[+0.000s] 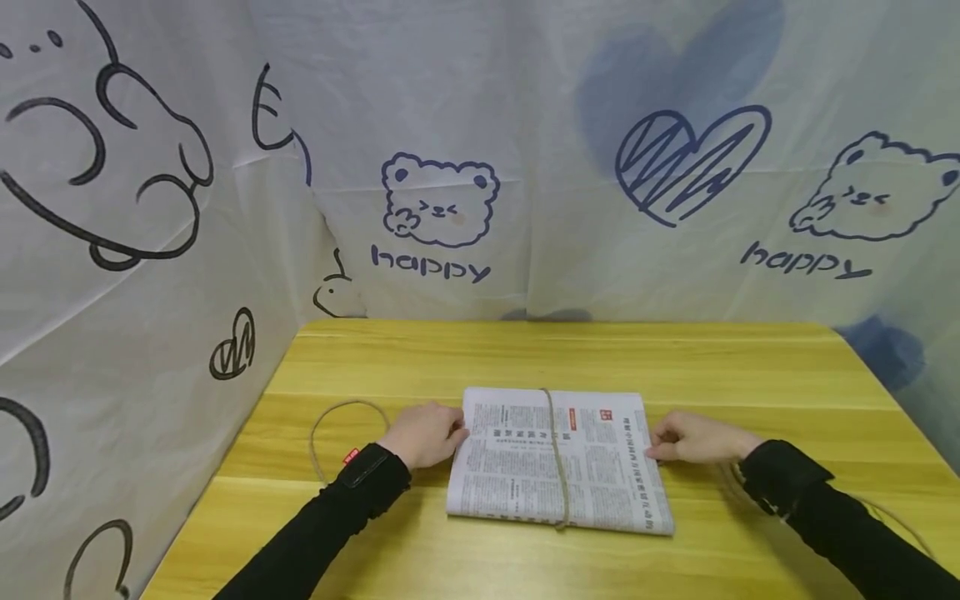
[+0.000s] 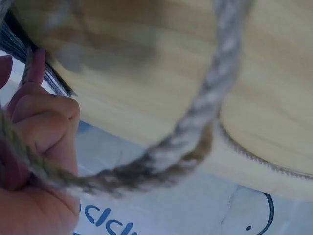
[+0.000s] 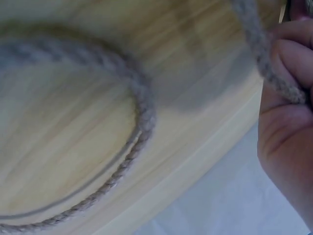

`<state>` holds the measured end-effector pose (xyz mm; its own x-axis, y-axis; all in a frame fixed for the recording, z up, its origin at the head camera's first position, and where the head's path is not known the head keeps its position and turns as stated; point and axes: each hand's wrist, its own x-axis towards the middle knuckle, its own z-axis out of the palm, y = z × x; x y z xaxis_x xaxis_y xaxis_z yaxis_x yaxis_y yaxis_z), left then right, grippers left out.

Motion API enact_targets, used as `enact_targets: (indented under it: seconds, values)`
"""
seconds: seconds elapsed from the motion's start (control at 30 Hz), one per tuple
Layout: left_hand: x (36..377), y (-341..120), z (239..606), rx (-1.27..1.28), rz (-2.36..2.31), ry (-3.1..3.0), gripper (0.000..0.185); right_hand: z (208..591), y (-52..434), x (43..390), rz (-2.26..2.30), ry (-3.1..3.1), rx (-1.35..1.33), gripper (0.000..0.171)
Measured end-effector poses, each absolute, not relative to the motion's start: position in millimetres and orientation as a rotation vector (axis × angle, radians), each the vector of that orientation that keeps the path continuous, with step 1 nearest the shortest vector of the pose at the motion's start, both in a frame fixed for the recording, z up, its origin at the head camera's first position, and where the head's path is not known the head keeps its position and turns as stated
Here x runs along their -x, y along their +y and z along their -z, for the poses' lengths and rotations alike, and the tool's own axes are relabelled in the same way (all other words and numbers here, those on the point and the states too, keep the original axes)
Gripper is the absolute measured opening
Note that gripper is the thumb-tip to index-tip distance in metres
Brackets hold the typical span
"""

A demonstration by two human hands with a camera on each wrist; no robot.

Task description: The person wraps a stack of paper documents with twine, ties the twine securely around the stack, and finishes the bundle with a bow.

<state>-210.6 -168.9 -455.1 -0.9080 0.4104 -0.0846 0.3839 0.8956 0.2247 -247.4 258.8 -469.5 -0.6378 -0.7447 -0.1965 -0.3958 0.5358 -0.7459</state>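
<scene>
A folded stack of newspapers lies on the wooden table, with one strand of braided rope running across its top from back to front. My left hand is at the stack's left edge, its fingers curled round a length of rope; in the left wrist view the rope loops out past the curled fingers. At the right edge, my right hand grips another length of the rope, and the right wrist view shows that rope entering the fist. The rope's run beneath the stack is hidden.
A loose rope loop with a red tag lies left of my left hand. More slack rope trails on the table by my right sleeve. White cloth with drawings hangs behind the table and along its left side.
</scene>
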Motion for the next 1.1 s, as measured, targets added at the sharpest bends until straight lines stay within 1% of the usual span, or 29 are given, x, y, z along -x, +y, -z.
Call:
enact_targets:
  seconds: [0.23,0.47,0.73,0.9,1.0,1.1]
  values:
    - [211.6,-181.6,456.5,-0.59,-0.346,2.963,0.031,468.7,268.8,245.5,0.952,2.257,0.92,0.033]
    - [213.4,-192.7,461.2,-0.627,-0.351,2.968,0.036,466.2,272.8,241.7,0.916,2.297,0.909,0.036]
    - [212.4,-193.8,466.1,-0.611,-0.353,2.972,0.031,465.7,276.6,241.2,0.897,2.307,0.877,0.037]
    - [211.5,-210.1,467.2,-0.598,-0.503,2.909,0.028,466.6,286.8,239.6,0.888,2.429,0.882,0.024]
    - [208.8,-232.4,463.3,-0.567,-0.613,2.836,0.023,465.0,299.7,236.1,0.931,2.469,0.847,0.013]
    - [205.3,-260.9,452.7,-0.573,-0.652,2.812,0.014,464.3,318.7,231.9,0.984,2.49,0.816,0.009]
